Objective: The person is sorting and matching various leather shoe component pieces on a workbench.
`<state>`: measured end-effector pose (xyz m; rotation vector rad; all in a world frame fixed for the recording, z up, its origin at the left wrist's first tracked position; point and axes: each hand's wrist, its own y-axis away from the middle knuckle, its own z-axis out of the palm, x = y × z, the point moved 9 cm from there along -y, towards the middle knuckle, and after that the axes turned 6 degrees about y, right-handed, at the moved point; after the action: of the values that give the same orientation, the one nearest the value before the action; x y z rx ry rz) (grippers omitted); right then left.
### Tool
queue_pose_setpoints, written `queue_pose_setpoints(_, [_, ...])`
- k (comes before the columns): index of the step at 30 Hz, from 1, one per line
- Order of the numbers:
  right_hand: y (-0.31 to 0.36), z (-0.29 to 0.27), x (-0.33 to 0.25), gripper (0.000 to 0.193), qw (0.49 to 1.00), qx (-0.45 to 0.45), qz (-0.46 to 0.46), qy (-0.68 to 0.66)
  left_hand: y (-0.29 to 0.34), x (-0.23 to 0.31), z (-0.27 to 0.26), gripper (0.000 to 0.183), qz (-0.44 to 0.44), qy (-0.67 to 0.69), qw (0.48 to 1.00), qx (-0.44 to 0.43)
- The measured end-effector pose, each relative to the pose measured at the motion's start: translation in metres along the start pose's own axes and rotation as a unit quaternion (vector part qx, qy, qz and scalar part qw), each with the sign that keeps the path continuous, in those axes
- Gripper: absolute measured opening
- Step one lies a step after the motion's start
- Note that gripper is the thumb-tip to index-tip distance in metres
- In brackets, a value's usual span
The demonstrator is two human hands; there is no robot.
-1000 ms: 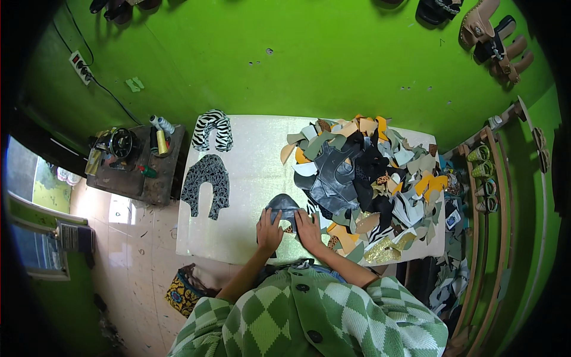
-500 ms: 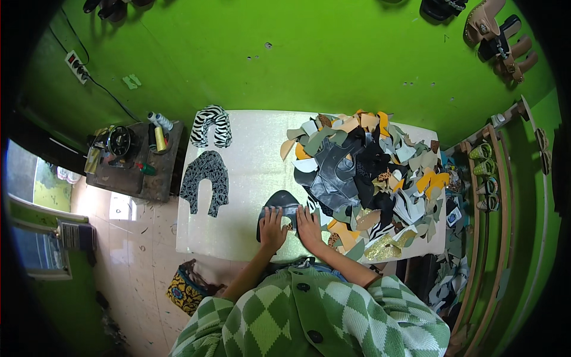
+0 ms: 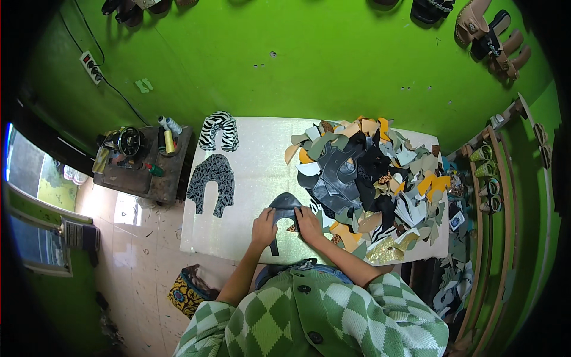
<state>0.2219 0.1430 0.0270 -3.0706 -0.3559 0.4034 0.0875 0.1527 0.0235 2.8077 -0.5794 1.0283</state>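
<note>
A black, U-shaped leather shoe-upper piece (image 3: 285,200) lies near the table's front edge, its rounded end pointing away from me. My left hand (image 3: 263,228) grips its left side, fingers bent at the edge. On the opposite side my right hand (image 3: 308,226) holds the edge the same way, close to the scrap heap. A narrow leg of the piece (image 3: 274,246) shows below my left hand. Two more U-shaped pieces lie flat at the left: a black-and-grey patterned one (image 3: 213,178) and, behind it, a zebra-striped one (image 3: 218,128).
A heap of leather and fabric scraps (image 3: 339,172) covers the right part of the white table (image 3: 256,154). Left of the table stands a sewing machine (image 3: 129,141) with thread spools (image 3: 169,141). A patterned bag (image 3: 188,290) sits on the floor. Sandals (image 3: 486,169) hang on a rack at right.
Both hands have gone from lying flat on the black piece to gripping its side edges. The left leg of the piece now shows. The whole view has shifted slightly.
</note>
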Motion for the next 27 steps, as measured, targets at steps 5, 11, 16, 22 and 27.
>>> queue_pose_setpoints(5, [-0.002, 0.007, -0.003, 0.040, 0.999, 0.004, -0.033, 0.010, 0.008, -0.006, 0.008, 0.052, -0.039, -0.094, 0.993, 0.056])
queue_pose_setpoints(11, [-0.010, 0.008, -0.015, 0.039, 0.997, 0.014, -0.059, 0.045, 0.010, -0.009, 0.010, 0.052, -0.060, -0.128, 0.987, 0.082])
queue_pose_setpoints(16, [-0.013, 0.012, -0.019, 0.035, 0.988, 0.045, -0.098, 0.106, 0.011, -0.007, 0.012, 0.054, -0.085, -0.141, 0.983, 0.086])
queue_pose_setpoints(22, [-0.018, 0.038, -0.024, 0.033, 0.985, -0.080, -0.069, 0.137, 0.009, -0.008, 0.000, 0.053, -0.098, -0.108, 0.988, 0.055])
queue_pose_setpoints(27, [-0.009, 0.029, -0.028, 0.032, 0.974, 0.019, -0.098, 0.206, 0.010, -0.006, -0.006, 0.053, -0.042, -0.133, 0.990, 0.035])
